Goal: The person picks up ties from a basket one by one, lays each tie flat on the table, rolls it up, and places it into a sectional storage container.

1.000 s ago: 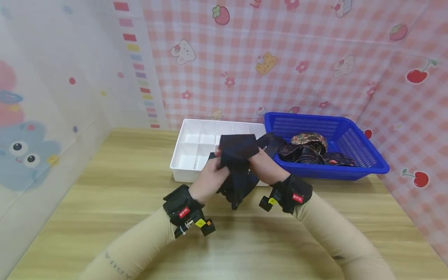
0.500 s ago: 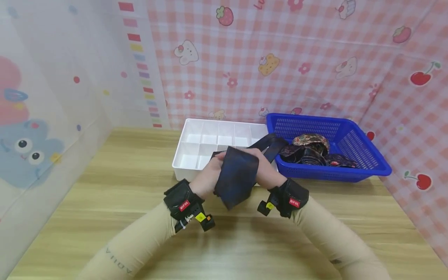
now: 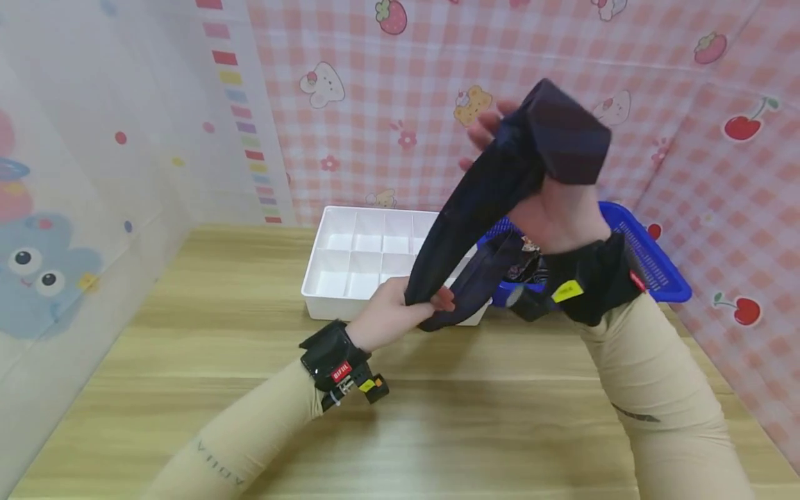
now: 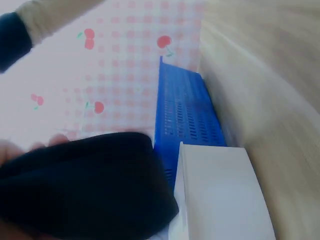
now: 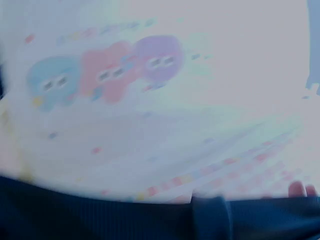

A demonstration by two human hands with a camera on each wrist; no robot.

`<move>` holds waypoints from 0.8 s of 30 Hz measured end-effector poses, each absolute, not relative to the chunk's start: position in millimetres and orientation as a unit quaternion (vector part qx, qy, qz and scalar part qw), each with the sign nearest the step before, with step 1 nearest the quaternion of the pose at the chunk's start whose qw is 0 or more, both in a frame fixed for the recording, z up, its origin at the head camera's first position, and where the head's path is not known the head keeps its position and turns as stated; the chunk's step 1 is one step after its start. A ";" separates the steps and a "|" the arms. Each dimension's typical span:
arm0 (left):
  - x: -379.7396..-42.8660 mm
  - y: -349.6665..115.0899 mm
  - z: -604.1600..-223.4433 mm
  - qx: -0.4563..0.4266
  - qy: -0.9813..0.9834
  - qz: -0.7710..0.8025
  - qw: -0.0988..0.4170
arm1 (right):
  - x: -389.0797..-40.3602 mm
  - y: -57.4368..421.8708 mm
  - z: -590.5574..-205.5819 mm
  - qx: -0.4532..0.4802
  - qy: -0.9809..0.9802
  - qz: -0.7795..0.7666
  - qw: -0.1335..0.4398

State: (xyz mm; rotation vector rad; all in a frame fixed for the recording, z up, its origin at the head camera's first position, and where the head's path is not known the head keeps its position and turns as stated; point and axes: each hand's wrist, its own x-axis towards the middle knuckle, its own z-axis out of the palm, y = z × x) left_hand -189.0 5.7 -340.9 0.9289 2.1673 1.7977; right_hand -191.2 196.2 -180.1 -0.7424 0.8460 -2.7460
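Observation:
A dark necktie [image 3: 462,215] stretches up between the two hands. My left hand [image 3: 390,316] pinches its lower part between thumb and fingers, in front of the white divided box. My right hand [image 3: 559,215] is raised at the upper right, palm showing, with the tie laid across it and its broad pointed end hanging over towards the wrist. Its fingers [image 3: 481,132] stick out loosely past the cloth. Another length of the tie loops down behind the left hand towards the basket. In the right wrist view the necktie [image 5: 100,215] crosses the bottom edge.
The white box [image 3: 325,305] with several compartments stands at the back of the wooden table [image 3: 206,347]. To its right is a blue basket [image 3: 675,288] with patterned rolled cloth, mostly hidden behind the right arm. Patterned curtains [image 3: 400,90] enclose the back and sides.
Both hands were together on the folded tie over the box. The right hand has swung up and right, turning its palm out and drawing the tie long; the left stays low, holding it.

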 end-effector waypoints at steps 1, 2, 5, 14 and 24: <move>-189.5 5.1 -340.0 0.312 0.737 0.594 0.080 | -189.6 201.7 -172.2 -0.233 0.246 -0.937 0.078; -190.1 3.5 -339.6 0.312 0.742 0.588 0.076 | -187.6 208.2 -164.3 -0.219 0.212 -0.950 0.065; -191.6 -7.6 -339.9 0.312 0.752 0.575 0.075 | -179.7 233.0 -145.5 -0.192 0.149 -0.970 -0.010; -189.6 -101.0 -355.8 0.338 0.775 0.497 0.197 | -139.4 330.4 -170.6 -0.143 0.063 -0.980 -0.121; -168.6 -211.3 -370.6 0.281 0.795 0.448 0.298 | -93.3 392.0 -357.1 0.080 -0.027 -0.996 -0.004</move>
